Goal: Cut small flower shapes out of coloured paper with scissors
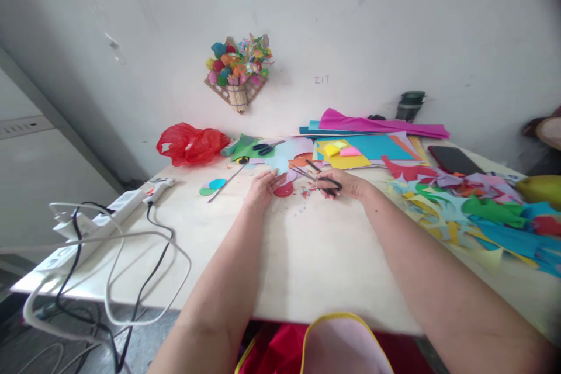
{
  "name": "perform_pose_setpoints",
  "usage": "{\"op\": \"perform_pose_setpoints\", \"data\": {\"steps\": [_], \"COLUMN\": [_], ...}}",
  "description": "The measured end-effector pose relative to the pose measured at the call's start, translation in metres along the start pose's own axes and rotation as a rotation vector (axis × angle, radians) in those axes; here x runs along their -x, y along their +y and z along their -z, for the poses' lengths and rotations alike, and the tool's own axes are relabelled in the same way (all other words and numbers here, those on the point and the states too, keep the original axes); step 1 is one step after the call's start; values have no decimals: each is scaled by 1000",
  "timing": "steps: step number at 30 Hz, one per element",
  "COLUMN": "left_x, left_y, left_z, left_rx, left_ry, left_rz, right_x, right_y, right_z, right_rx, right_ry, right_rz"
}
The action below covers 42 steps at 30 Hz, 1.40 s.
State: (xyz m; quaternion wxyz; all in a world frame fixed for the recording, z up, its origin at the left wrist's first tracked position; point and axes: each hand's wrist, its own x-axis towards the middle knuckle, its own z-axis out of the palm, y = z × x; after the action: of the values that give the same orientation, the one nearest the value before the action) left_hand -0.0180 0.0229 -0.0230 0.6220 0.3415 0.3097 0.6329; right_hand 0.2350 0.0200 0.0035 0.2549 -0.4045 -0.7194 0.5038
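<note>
My left hand (262, 188) lies on the table with its fingers stretched out, at the edge of some cut paper. Close to its fingertips are a light blue paper piece (277, 162) and a red paper piece (284, 189). My right hand (348, 183) grips a pair of scissors (329, 183) by the dark handles. The blades are spread and point left toward the paper. Small red and pale paper scraps (304, 192) are scattered between my hands. A blue paper circle (217, 184) overlaps a green one left of my left hand, beside a thin strip (225, 183).
A second pair of scissors (264, 148) lies behind on green paper (246, 147). Coloured sheets (385, 147) and a phone (453, 160) are at the back right. Scraps (491, 210) cover the right side. A power strip (123, 204) with loose cables and a red plastic bag (190, 145) stand left.
</note>
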Motion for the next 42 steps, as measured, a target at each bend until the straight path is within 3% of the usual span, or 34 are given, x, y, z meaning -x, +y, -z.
{"op": "perform_pose_setpoints", "data": {"steps": [16,38,42], "left_x": [-1,3,2], "left_y": [-2,-1,0], "left_z": [-1,-5,-4], "left_rx": [-12,81,71], "left_ry": [1,33,19], "left_rz": [8,36,80], "right_x": [-13,-8,-11], "right_y": [-15,-21,-21], "right_z": [-30,-36,-37], "right_rx": [-79,-215,-300], "right_ry": [171,204,296], "right_rz": [36,77,80]}}
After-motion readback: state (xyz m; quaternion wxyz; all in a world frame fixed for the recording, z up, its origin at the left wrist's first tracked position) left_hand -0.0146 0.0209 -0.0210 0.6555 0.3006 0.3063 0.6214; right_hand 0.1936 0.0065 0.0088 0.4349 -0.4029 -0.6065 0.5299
